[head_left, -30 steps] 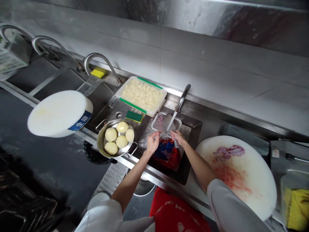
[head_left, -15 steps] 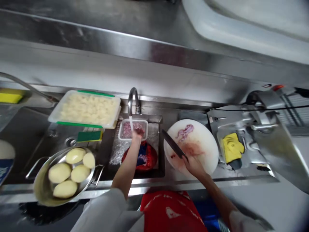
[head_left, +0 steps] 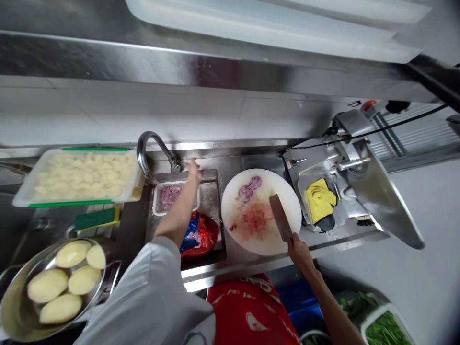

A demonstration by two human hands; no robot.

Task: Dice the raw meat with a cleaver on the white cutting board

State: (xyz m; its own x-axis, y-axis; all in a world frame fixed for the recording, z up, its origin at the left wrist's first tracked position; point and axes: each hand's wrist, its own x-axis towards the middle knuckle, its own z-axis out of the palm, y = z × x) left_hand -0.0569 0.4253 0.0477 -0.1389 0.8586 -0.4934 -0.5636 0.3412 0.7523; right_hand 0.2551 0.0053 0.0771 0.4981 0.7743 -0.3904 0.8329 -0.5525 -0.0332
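The left hand (head_left: 194,168) has moved away from the white plastic container (head_left: 155,205) and now reaches to the back of the sink (head_left: 210,191), just beside the base of the gooseneck faucet (head_left: 141,152), at about its 3 o'clock. No water shows at the spout, where a stream was running a moment ago, so the container seems to be out of the flow. The left hand's fingers look partly extended but are blurred; whether they touch or grip anything cannot be told.

The right hand (head_left: 297,248) has its fingers closed around the handle of the cleaver (head_left: 281,218). The blade points toward 11 o'clock over the right part of the round white cutting board (head_left: 233,213); whether it touches the board is unclear. The blade has shifted from the board's left edge to this side, leaving the piece of raw meat (head_left: 250,189) apart from it, toward the board's 11 o'clock. Reddish stains spread around the middle of the board.

The container holds small pinkish pieces (head_left: 169,195) and lies partly under the left forearm, at the sink's 10 o'clock. The red plastic bag (head_left: 210,235), with blue plastic at its opening, sits toward the sink's 6 o'clock, its left part hidden by the arm.
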